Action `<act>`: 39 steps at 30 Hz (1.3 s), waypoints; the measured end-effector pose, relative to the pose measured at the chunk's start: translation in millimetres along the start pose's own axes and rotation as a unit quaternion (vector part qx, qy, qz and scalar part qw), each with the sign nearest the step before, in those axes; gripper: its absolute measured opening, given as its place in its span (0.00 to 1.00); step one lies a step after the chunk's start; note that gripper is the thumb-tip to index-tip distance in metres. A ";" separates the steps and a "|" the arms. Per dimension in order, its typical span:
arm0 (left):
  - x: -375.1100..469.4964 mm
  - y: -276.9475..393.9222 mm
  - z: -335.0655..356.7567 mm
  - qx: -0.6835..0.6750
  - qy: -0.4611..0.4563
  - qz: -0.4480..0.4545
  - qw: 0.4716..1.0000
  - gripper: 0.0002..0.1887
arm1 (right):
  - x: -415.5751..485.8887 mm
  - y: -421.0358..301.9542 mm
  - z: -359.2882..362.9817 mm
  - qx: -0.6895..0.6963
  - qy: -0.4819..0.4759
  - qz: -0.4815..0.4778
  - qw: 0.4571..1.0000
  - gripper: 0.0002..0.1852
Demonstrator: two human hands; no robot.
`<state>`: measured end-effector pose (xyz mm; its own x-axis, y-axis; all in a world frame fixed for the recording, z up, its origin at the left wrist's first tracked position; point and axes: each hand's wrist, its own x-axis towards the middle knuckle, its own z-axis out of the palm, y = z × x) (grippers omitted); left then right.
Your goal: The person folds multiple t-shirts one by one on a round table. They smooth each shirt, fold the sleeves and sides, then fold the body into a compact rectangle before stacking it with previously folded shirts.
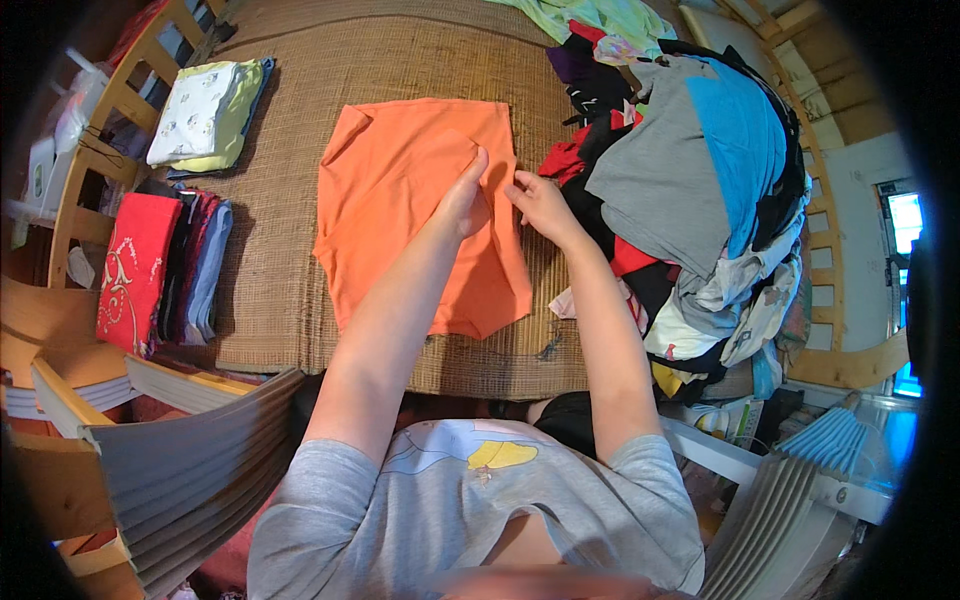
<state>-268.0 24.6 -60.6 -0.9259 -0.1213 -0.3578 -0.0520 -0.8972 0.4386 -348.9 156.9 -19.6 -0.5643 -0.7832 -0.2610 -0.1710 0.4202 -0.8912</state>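
Observation:
An orange garment (405, 217) of knit-looking cloth lies partly folded on a woven mat (277, 247) in front of me. Its top corner at the left is turned over, and the right side has a long fold. My left hand (466, 201) rests on the garment's right half with the thumb side up. Its fingers are mostly hidden, so whether they pinch cloth is unclear. At the garment's right edge hovers my right hand (541, 204), fingers bent and apart, with nothing visible between them.
On the right lies a large heap of loose clothes (660, 165). To the left are a stack of folded light clothes (202, 116) and a row of folded darker ones with a red piece (139, 274). Wooden bed rails (823, 247) flank the mat. Ridged grey panels (195, 457) stand near me.

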 end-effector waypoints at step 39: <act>37.9 122.8 -134.2 0.043 0.226 0.137 0.963 0.05 | -92.0 28.4 94.4 -0.443 -0.040 0.165 0.880 0.14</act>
<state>-259.3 -147.2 -130.9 -0.6523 -0.5382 -0.5337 0.1214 -0.7693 0.6273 -225.6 197.6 -56.0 -0.6494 -0.5658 -0.5080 -0.5904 0.7962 -0.1321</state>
